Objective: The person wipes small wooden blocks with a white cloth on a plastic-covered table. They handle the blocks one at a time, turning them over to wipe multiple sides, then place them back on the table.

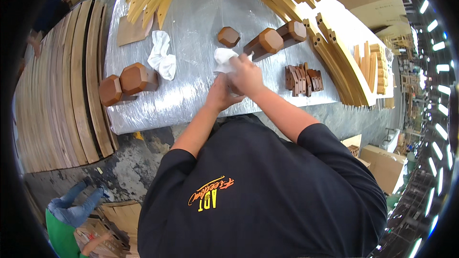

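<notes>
Two brown blocks [137, 79] at left, near the table's [191, 28] edge; one bump could topple them; your left hand [221, 94] wraps a mostly hidden brown piece [234, 88] by the front edge; a loose grip might drop it; your right hand [247, 75] clutches a white cloth [224, 58]; a wide swipe could knock the tall block [264, 44] beside it!

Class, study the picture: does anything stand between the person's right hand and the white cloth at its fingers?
Nothing visible does: the right hand has its fingers directly on the cloth. The nearest brown block is beyond the cloth, not between them.
</notes>
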Demonstrator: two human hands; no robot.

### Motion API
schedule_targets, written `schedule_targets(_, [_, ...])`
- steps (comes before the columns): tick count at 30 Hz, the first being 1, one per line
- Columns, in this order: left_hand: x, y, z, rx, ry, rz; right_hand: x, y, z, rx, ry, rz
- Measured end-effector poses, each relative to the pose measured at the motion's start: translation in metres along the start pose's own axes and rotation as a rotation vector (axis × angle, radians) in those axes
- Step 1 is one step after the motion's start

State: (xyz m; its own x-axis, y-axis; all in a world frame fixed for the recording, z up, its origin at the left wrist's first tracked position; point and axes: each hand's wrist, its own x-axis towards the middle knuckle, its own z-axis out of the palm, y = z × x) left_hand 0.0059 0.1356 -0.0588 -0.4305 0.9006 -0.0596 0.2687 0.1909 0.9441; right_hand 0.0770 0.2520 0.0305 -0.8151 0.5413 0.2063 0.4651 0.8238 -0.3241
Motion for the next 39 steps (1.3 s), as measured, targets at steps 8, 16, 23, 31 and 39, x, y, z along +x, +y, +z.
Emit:
schedule_targets(8, [0.003, -0.026, 0.005, -0.074, 0.06, 0.36, -0.039, -0.005, -0.03, 0.031, -0.533, -0.32])
schedule_targets(16, [-0.006, -0.034, 0.015, -0.012, 0.145, 0.284, -0.019, -0.019, -0.02, 0.058, -0.319, -0.164])
schedule_targets(23, [0.004, -0.009, 0.0, 0.021, 0.152, 0.314, -0.055, 0.002, -0.051, 0.099, -0.469, -0.108])
schedule_targets(31, [-0.003, 0.004, -0.029, 0.063, 0.51, 0.0, -0.006, 0.032, -0.068, 0.329, 0.047, 0.095])
schedule_targets(39, [0.003, 0.058, -0.074, 0.445, 0.02, -0.223, -0.024, -0.01, -0.033, 0.254, -0.157, 0.102])
